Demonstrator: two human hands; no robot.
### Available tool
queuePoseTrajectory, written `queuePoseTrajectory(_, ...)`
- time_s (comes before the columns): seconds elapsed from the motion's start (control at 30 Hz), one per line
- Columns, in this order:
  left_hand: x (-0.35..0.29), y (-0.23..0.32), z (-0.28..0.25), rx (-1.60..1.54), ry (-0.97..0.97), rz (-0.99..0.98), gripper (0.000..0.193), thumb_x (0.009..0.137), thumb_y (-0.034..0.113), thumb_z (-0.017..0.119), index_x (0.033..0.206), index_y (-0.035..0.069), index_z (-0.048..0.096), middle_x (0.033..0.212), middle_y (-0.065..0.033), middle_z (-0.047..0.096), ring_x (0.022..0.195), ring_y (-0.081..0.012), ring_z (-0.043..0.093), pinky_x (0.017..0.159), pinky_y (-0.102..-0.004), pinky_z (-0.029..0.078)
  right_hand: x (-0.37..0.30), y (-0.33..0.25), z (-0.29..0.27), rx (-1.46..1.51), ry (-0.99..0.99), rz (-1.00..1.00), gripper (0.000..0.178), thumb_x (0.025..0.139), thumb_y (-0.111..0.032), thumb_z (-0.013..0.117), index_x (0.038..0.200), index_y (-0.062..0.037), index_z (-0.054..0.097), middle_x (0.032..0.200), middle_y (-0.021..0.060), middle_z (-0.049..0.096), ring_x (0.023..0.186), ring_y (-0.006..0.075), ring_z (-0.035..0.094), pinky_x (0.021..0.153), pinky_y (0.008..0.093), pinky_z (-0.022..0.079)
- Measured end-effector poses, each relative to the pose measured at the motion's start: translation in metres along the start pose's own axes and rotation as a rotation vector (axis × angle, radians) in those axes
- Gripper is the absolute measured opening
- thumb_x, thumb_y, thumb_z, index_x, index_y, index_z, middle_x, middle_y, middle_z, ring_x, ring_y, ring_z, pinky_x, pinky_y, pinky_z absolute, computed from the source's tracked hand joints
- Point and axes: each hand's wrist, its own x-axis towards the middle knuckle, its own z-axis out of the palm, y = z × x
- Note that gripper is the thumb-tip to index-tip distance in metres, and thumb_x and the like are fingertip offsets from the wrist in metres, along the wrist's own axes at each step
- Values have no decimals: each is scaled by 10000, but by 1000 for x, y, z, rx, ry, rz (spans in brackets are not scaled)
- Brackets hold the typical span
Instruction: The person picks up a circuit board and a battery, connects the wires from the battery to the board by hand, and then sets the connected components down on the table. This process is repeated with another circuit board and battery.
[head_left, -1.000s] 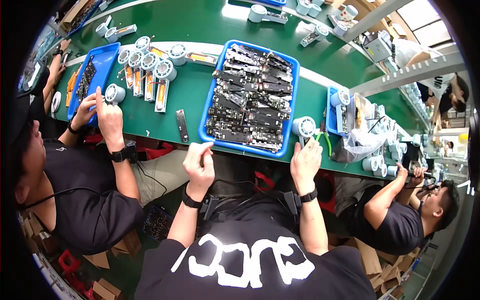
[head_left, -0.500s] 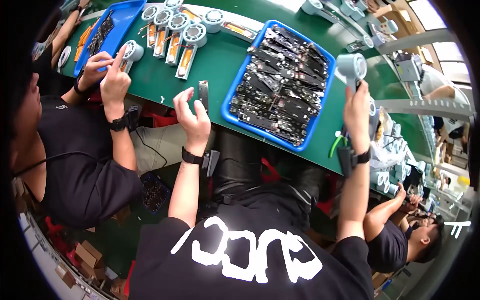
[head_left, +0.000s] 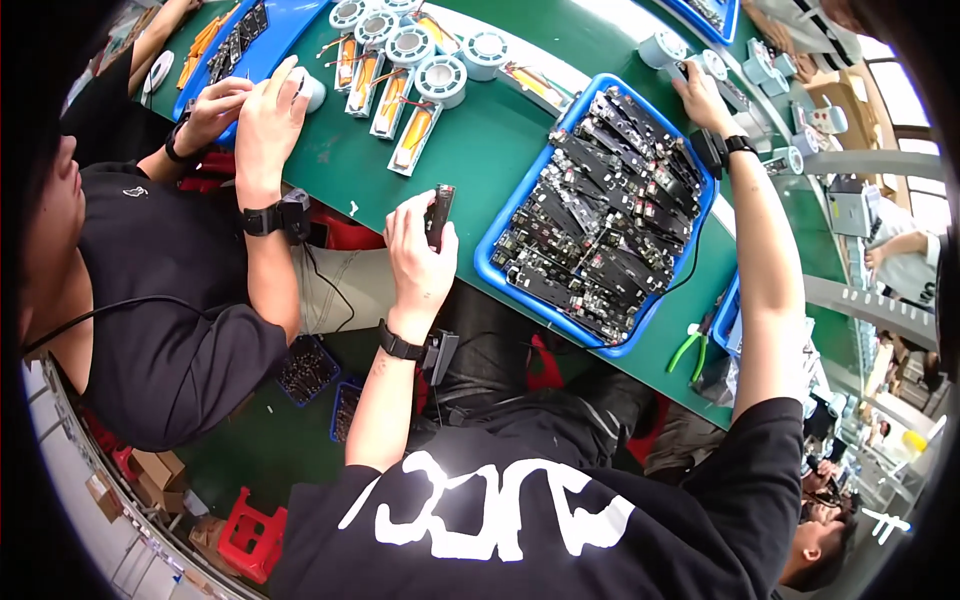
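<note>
My left hand [head_left: 420,255] is at the table's near edge, its fingers and thumb closed around a narrow black circuit board [head_left: 438,215] that stands out above them. My right arm stretches past the blue tray to the far side. There my right hand [head_left: 703,100], with bent fingers, is at a light blue handheld fan [head_left: 712,66]; its grip is partly hidden. Another round fan head [head_left: 661,49] lies just left of those fingers. Between my arms, a blue tray [head_left: 489,262] holds a heap of black circuit boards [head_left: 600,210].
Several fans with orange batteries in open handles [head_left: 412,140] lie left of the tray. A co-worker's hands [head_left: 265,125] hold another fan head at far left. Green-handled pliers [head_left: 687,350] lie at the right edge. A black cable [head_left: 690,270] runs beside the tray.
My right hand has moved forward to the far side, taking the fan from above the table's right part. My left hand has closed around the circuit board that lay beside it.
</note>
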Motion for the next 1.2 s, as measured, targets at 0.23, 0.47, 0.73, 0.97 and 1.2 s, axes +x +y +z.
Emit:
queuePoseTrajectory(0.23, 6, 0, 10, -102, 49, -28, 382, 831, 19, 696, 1202, 7, 604, 1151, -160, 643, 1094, -347, 598, 1002, -450, 436, -6, 13, -5, -44, 40, 22, 482, 975, -271, 617, 1372, -57, 446, 1236, 263, 600, 1144, 469, 560, 983, 492, 443)
queuePoseTrajectory(0.47, 1, -1, 0, -108, 85, -73, 374, 839, 24, 681, 1204, 3, 602, 1165, -164, 635, 1108, -353, 587, 1004, -448, 445, -2, -180, -50, -13, 100, -225, 561, 849, -299, 717, 1347, -99, 553, 1164, 142, 664, 1153, 324, 602, 973, 513, 453)
queuePoseTrajectory(0.73, 1, -3, 0, -169, 53, -34, 391, 838, 16, 663, 1223, -7, 599, 1162, -160, 640, 1129, -338, 583, 986, -422, 471, 26, -267, -20, -33, -229, -217, 456, 808, -405, 737, 1096, -62, 653, 997, 187, 696, 919, 375, 672, 806, 467, 525)
queuePoseTrajectory(0.97, 6, 9, -23, -245, 116, -26, 410, 819, -3, 680, 1220, -1, 594, 1155, -157, 634, 1103, -338, 590, 995, -432, 465, -15, -312, -51, -5, -27, -181, 376, 801, -354, 709, 914, 1, 662, 908, 219, 685, 829, 394, 687, 751, 487, 559)
queuePoseTrajectory(1.2, 39, 67, -58, -551, 119, 118, 439, 805, -40, 730, 1225, 18, 613, 1132, -136, 634, 973, -271, 648, 861, -369, 536, -115, -396, -111, 103, 205, -86, 309, 825, -273, 717, 884, 6, 599, 893, 218, 641, 780, 407, 649, 681, 476, 530)
